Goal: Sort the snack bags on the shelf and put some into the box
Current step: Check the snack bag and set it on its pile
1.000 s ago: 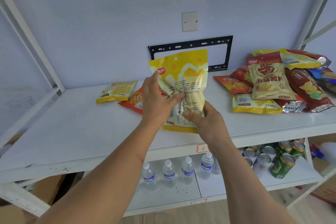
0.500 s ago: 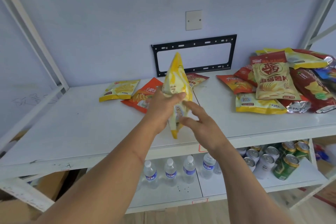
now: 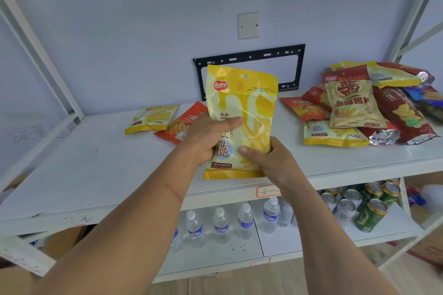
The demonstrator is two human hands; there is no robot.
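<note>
A yellow snack bag (image 3: 244, 105) is held upright above the front of the white shelf (image 3: 96, 165), its printed front facing me. My left hand (image 3: 206, 137) grips its left side with the thumb across the front. My right hand (image 3: 266, 158) grips its lower right corner. Behind it on the shelf lie a small yellow bag (image 3: 153, 118) and an orange bag (image 3: 184, 122). A pile of snack bags (image 3: 366, 105), red, yellow and beige, covers the shelf's right end. No box shows plainly.
A black wall bracket (image 3: 251, 57) hangs behind the shelf. On the lower shelf stand several water bottles (image 3: 220, 223) and several drink cans (image 3: 359, 203). White slanted frame posts (image 3: 40, 48) flank both sides. Brown cardboard (image 3: 64, 239) shows under the shelf's left end.
The yellow bag has been turned about its upright axis, from its back facing me, through edge-on, to its front facing me. My right hand has closed on its lower corner again.
</note>
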